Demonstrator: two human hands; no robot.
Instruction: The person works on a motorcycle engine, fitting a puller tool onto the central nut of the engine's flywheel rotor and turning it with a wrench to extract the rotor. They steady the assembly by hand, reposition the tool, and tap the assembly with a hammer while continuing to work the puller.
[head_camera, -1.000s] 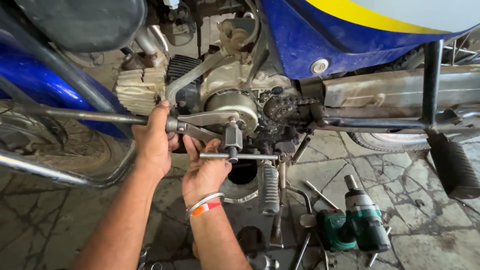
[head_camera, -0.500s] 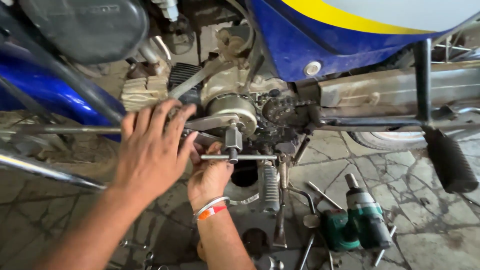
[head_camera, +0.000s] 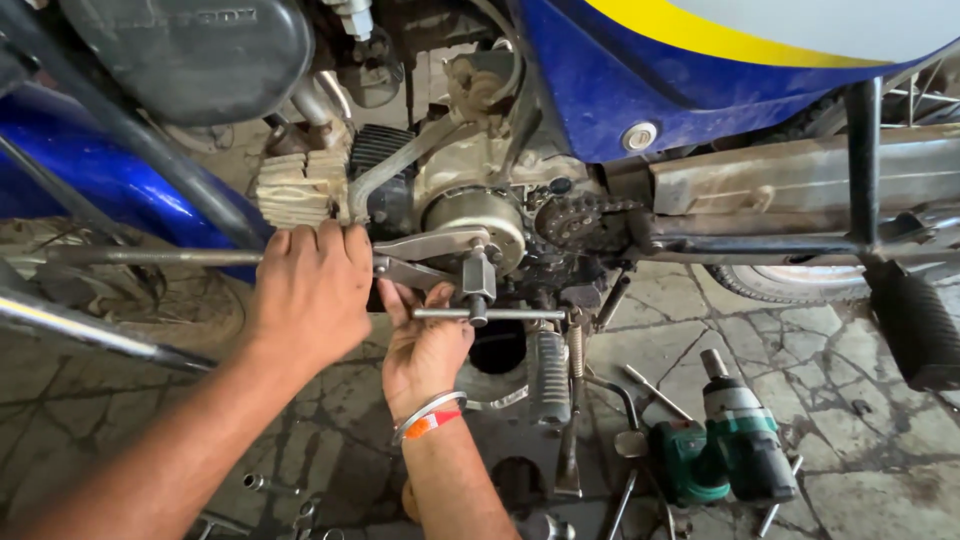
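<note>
View from my head, down onto the side of a blue motorcycle (head_camera: 620, 90) standing on a cracked stone floor (head_camera: 880, 480). My left hand (head_camera: 310, 295) is closed around a long steel bar (head_camera: 150, 256) that runs level from the left edge of view to a flat holding wrench (head_camera: 430, 245) set against the round engine rotor (head_camera: 480, 215). My right hand (head_camera: 425, 345), wearing a metal bangle and an orange band at the wrist, lies just under that wrench; its fingers curl up against the wrench handles, near the left end of the T-bar puller (head_camera: 485, 312) threaded into the rotor. Whether this hand grips firmly I cannot tell. The drive chain and sprocket (head_camera: 580, 215) sit just right of the rotor. On the floor, lower right, lies a green cordless impact driver (head_camera: 730, 450) among loose tools.
</note>
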